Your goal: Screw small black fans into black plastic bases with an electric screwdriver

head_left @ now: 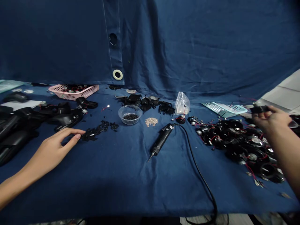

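Black housings are cut off by the left margin. My left hand has thumb and forefinger slightly parted at the edge of the small black parts; contact is unclear. Behind, the pink basket's wall partly hides its contents. Blue curtain closes off the rear. The power screwdriver lies mid-bench, open bench to its near left, its cable crossing the front edge. My right fingers pinch what appears to be a black piece, blurred; that hand's forearm covers part of the wired round units.
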